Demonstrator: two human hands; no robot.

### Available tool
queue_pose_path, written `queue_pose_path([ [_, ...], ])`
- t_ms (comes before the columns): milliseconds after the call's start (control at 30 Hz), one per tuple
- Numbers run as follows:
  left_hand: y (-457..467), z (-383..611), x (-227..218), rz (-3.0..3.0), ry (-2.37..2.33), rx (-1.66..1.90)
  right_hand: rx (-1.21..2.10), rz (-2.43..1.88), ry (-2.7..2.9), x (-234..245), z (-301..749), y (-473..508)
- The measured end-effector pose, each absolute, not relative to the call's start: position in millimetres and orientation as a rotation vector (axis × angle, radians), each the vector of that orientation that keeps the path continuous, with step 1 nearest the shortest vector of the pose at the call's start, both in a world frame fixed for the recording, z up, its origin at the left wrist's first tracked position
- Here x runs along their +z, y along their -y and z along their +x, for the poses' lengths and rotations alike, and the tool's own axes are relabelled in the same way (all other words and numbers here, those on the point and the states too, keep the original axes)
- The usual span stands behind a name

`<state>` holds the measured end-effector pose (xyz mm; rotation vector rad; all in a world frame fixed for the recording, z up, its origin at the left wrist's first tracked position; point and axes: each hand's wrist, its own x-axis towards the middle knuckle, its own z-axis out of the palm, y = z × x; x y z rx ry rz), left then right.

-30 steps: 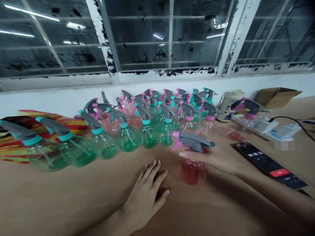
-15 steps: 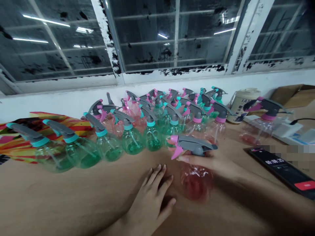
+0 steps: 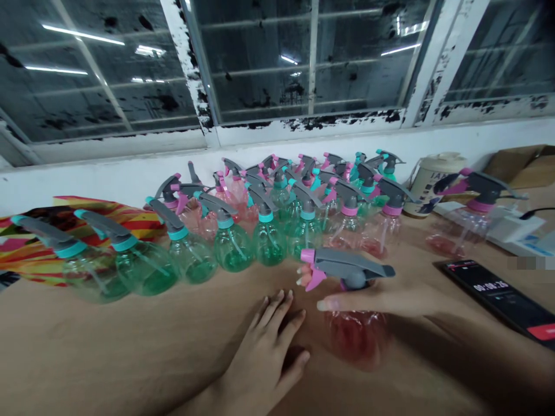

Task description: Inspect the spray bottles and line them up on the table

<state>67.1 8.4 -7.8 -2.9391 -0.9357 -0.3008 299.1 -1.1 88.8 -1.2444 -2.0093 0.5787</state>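
My right hand (image 3: 368, 300) is wrapped round the neck of a spray bottle (image 3: 358, 341) with a clear red body and a grey and pink trigger head. Its nozzle points left, and a few fingertips show behind the pink trigger. The bottle's lower part is blurred. My left hand (image 3: 269, 352) lies flat on the wooden table (image 3: 130, 352), fingers spread, just left of that bottle. Beyond the hands runs a front row of green spray bottles (image 3: 234, 245) with turquoise collars. Red spray bottles (image 3: 385, 231) with pink collars stand at the row's right.
Behind the front row stand several more bottles, up to the white wall. A phone (image 3: 489, 289) showing a timer lies at the right. Farther back are a lone red bottle (image 3: 463, 225), a white power strip (image 3: 515, 225), a printed canister (image 3: 433, 182) and a cardboard box (image 3: 524, 164). Patterned cloth (image 3: 139, 222) lies left.
My right hand has brought the red spray bottle slightly toward me and to the right. My left hand stays in place on the table.
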Motion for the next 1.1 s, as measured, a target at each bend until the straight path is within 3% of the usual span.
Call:
queue_pose_path([
  [233, -7, 69, -2, -2.932, 0.939, -0.332, 0.968, -1.000, 2.001, 94, 296, 2],
  [667, -9, 66, -9, -2.927, 0.908, -0.350, 0.480, -1.180, 1.824, 69, 288, 10],
  [933, -9, 65, -11, -2.941, 0.902, -0.360, 0.727, -1.117, 1.825, 63, 288, 7],
  [1100, -8, 65, -11, -2.940, 0.909, -0.366, 0.680, -1.127, 1.743, 63, 285, 8],
])
